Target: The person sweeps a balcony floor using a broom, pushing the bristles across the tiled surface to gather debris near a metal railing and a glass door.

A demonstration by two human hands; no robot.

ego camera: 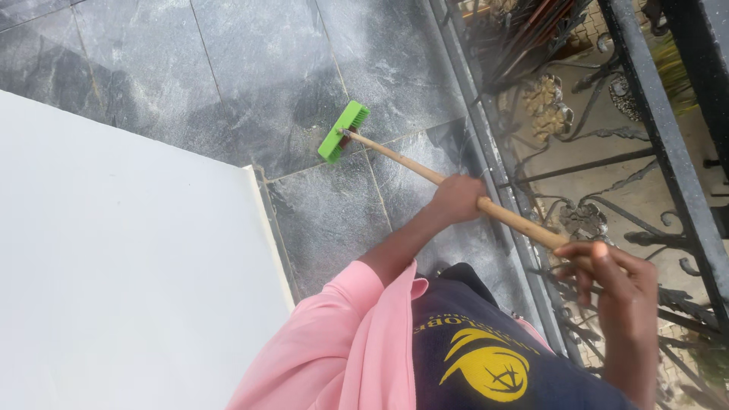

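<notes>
The person holds a wooden stick point(456, 188) with both hands. The left hand point(458, 199) is wrapped tight around the middle of the stick. The right hand point(616, 282) is curled over the top end of it, at about 4 o'clock from the left hand. One hand low and one hand high likely makes the long stick easy to push and steer.

The stick runs up toward 10 o'clock and ends in a green brush point(344, 130). The brush sits flat on the grey floor point(250, 76), bristles down, right by a line between two tiles. The floor looks wet and soapy, with pale streaks on the dark stone.

A pink sleeve point(334, 334) covers the left arm down to the elbow, and a dark shirt point(486, 357) with a yellow picture shows below.

At 9 o'clock from the brush there is a big white wall point(121, 258). Its corner stands near the brush, so there is not much room to sweep that way. At 3 o'clock stands a black iron railing point(661, 144) with curly shapes. The right hand is just beside it, so the top of the stick could bump the bars. Past the railing, the ground far below shows through the bars.
</notes>
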